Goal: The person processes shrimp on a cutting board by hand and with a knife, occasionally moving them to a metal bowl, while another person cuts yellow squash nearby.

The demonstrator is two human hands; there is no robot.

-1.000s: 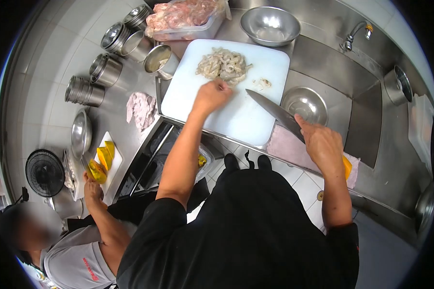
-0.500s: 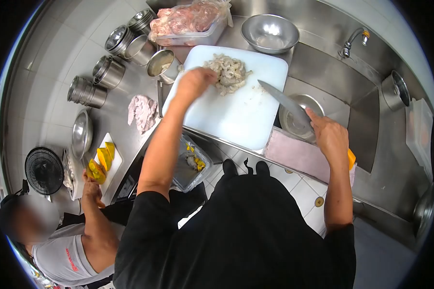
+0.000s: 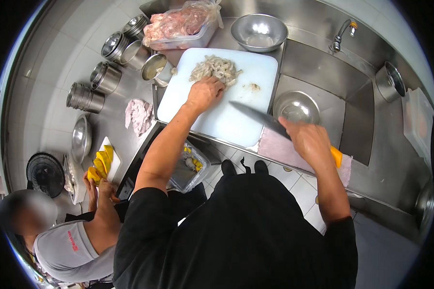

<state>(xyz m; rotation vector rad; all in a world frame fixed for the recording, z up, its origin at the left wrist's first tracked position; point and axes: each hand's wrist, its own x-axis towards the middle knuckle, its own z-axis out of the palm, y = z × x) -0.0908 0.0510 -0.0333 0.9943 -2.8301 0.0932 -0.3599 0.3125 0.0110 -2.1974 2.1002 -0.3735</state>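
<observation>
A heap of peeled raw shrimp [image 3: 215, 68] lies on a white cutting board [image 3: 226, 123]. My left hand [image 3: 206, 93] is at the heap's near edge with fingers curled together. Its fingertips are partly hidden, so what they pinch does not show. My right hand [image 3: 306, 139] grips a large knife [image 3: 258, 116], its blade pointing left above the board's right edge. An orange-yellow handle end [image 3: 336, 156] shows past that hand, roughly in line with the blade. Small scraps [image 3: 252, 87] sit right of the shrimp.
A steel bowl [image 3: 259, 32] and a tub of bagged raw meat [image 3: 181, 29] stand behind the board. The sink [image 3: 318, 72] holds another bowl [image 3: 299, 108]. A pink cloth [image 3: 282, 150] covers its front edge. At left, a co-worker's hands [image 3: 103, 188] work on yellow pieces [image 3: 101, 164].
My left hand has moved from the heap's left side to its near edge. My right hand has drawn the knife nearer to me, away from the scraps. The co-worker's second hand now shows.
</observation>
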